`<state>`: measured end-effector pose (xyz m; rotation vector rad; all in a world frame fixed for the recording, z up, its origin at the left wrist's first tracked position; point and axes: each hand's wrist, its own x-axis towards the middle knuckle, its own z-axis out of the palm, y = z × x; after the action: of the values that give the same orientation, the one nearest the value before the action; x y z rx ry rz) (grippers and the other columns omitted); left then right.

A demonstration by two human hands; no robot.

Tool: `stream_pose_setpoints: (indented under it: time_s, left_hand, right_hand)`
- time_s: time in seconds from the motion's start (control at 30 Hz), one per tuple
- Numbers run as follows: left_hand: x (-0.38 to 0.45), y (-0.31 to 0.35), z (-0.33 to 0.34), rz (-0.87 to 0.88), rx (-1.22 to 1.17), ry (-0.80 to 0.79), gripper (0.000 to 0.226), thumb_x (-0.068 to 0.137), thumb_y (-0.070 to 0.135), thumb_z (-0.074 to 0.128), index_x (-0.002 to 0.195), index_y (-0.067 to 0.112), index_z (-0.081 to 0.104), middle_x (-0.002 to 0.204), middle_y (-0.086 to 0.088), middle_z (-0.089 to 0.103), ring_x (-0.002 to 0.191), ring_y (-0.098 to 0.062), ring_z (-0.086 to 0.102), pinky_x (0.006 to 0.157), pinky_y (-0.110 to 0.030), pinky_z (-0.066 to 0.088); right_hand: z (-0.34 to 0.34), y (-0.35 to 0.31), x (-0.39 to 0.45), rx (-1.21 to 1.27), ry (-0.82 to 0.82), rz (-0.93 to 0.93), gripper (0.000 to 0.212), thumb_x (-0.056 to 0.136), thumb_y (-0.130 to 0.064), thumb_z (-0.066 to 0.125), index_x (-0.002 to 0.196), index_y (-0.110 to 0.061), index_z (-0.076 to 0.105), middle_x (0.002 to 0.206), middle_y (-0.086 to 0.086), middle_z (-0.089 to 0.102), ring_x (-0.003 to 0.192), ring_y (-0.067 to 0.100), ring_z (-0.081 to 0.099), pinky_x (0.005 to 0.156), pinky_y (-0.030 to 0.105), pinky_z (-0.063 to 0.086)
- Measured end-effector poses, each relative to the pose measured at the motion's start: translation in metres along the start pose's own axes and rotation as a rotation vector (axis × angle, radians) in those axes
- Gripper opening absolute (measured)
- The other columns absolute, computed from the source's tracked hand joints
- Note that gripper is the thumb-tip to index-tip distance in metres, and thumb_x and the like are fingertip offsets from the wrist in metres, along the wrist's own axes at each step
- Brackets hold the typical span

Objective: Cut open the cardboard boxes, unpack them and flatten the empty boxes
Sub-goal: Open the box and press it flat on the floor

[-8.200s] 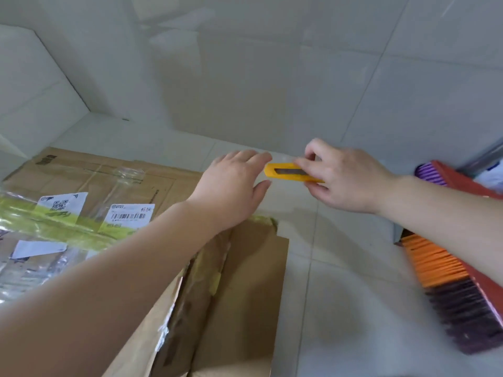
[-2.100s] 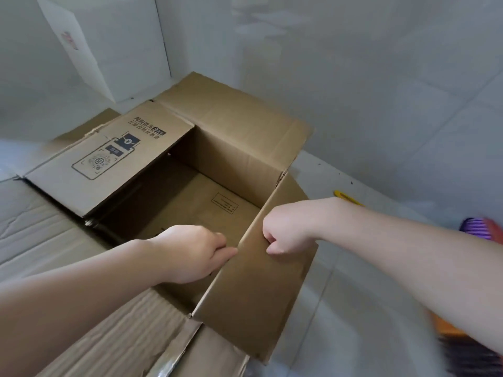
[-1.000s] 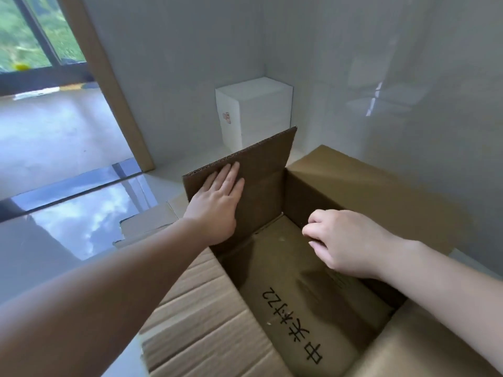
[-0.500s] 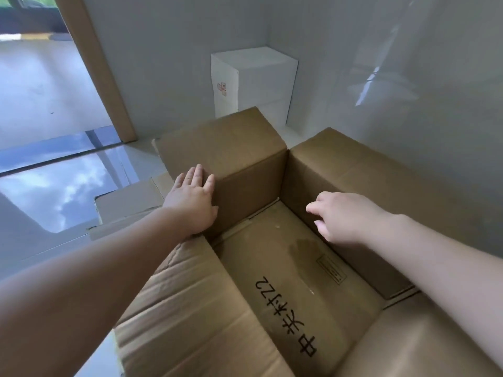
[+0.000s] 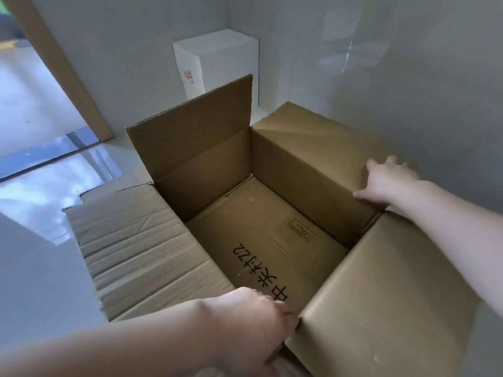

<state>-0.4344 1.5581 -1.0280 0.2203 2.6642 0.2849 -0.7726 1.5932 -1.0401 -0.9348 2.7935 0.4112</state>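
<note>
A person worked over an open cardboard box [image 5: 272, 235] on a pale tiled floor [image 5: 40, 281], in a corner beside a white box [image 5: 217, 63]. Half a second earlier the left hand had been pressing the far flap [image 5: 190, 123] outward; that flap now stood upright again, and the left hand [image 5: 253, 319] had moved to the near corner, fingers curled over the edge of the box wall. The right hand [image 5: 389, 180], which had hovered loosely closed inside, now lay spread open and flat on the right-hand flap [image 5: 326, 137], gripping nothing. The inside was bare apart from printed characters on the bottom, so unpacking looked done and flattening appeared to be the step in hand. The left fingertips were hidden behind the cardboard, and the near wall was cut off by the frame. No knife was in view.
</note>
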Motion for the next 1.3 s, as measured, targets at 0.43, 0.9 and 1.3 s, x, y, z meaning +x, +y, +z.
stream_pose_setpoints:
  time_s: [0.43,0.9,1.3]
  left_hand:
    - [0.024,0.012,0.007,-0.255,0.111,-0.086,0.017,0.085,0.017,0.048,0.102,0.014,0.051,0.101,-0.005,0.061,0.087,-0.031,0.06,0.072,-0.037,0.047]
    - [0.03,-0.085,-0.011,-0.523,0.17,0.201,0.024,0.081,0.016,0.052,0.103,0.025,0.056,0.098,0.004,0.063,0.09,-0.024,0.063,0.066,-0.031,0.045]
    - [0.065,-0.153,-0.046,-0.794,-0.125,0.608,0.008,0.085,0.029,0.062,0.092,0.025,0.065,0.094,0.003,0.061,0.083,-0.019,0.057,0.069,-0.031,0.051]
  right_hand:
    - [0.024,0.007,-0.021,0.118,-0.014,-0.197,0.05,0.085,-0.031,0.064,0.128,-0.014,0.044,0.101,0.006,0.057,0.087,0.024,0.056,0.067,0.033,0.05]
    - [0.029,0.035,-0.043,0.168,-0.058,-0.223,0.03,0.088,-0.02,0.058,0.117,-0.021,0.065,0.121,0.001,0.064,0.108,0.024,0.057,0.089,0.033,0.047]
    - [0.045,0.054,-0.048,0.673,-0.104,0.066,0.092,0.084,-0.069,0.043,0.152,-0.014,0.013,0.159,0.009,0.013,0.142,0.028,0.023,0.113,0.042,0.026]
